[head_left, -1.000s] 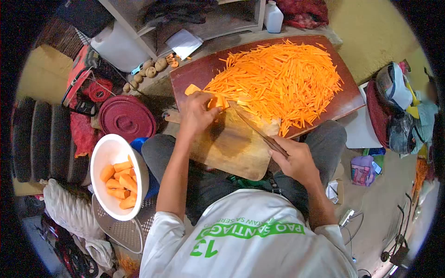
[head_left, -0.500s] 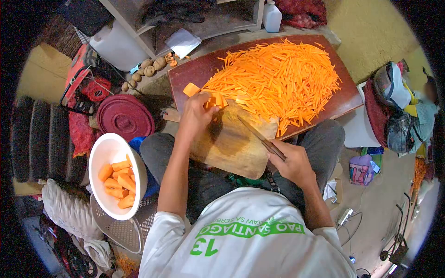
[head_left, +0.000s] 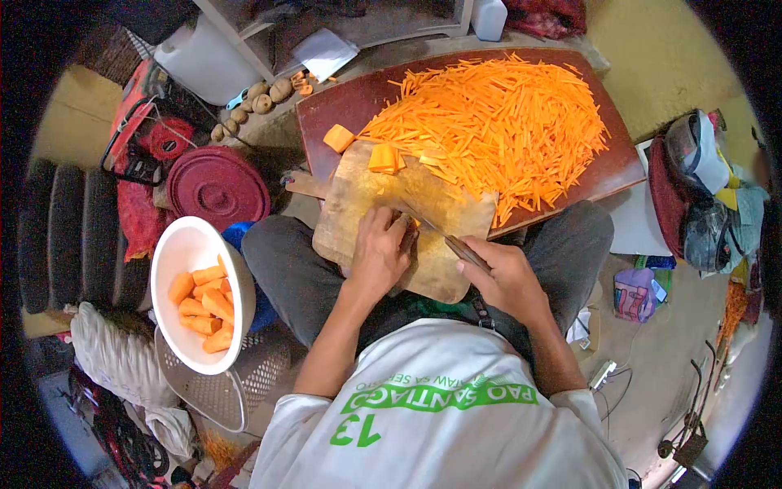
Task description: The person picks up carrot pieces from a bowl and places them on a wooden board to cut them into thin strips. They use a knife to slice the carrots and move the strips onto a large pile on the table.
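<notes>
My right hand [head_left: 509, 277] is wrapped round the dark handle of a kitchen knife [head_left: 440, 231], its blade pointing up and left over the wooden cutting board [head_left: 456, 269]. Under the curled fingers of my left hand [head_left: 381, 248] is a piece of carrot [head_left: 416, 222], mostly hidden, beside the blade. Cut carrot slabs [head_left: 386, 159] sit near the top of the board. A chunk of carrot [head_left: 338, 138] lies just past the board's upper left edge. Beyond the board, a large heap of carrot sticks [head_left: 497, 122] covers much of the red-brown tabletop [head_left: 326, 110].
At left, a white bowl [head_left: 163, 326] holds several peeled carrots [head_left: 213, 303]. Behind it are a dark red lid [head_left: 218, 191] and a row of brown potatoes [head_left: 261, 103]. Bags [head_left: 705, 232] hang or lie at right, with a purple pouch [head_left: 634, 295] on the floor.
My left hand has left the carrot slabs, moving down and right to a piece near the knife. The slabs now lie on the board. My right hand still grips the knife.
</notes>
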